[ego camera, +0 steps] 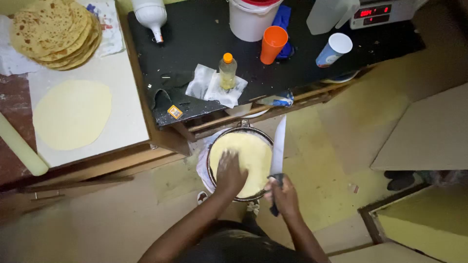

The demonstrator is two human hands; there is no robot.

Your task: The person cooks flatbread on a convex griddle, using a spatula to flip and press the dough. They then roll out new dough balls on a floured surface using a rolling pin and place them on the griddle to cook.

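A round pan [213, 146] near the floor holds a pale yellow flatbread [253, 153]. My left hand [229, 173] presses flat on the flatbread's near edge, fingers spread. My right hand [282, 195] grips the dark handle of a long knife [278, 146], whose blade points away from me along the pan's right rim.
A rolled raw dough round [72, 114] lies on a white board with a rolling pin [19, 146] at left. Cooked flatbreads [53, 31] are stacked behind. The black counter holds an oil bottle [227, 70], orange cup [272, 44], white bucket [251, 19], blue-white cup [334, 49] and a scale [378, 12].
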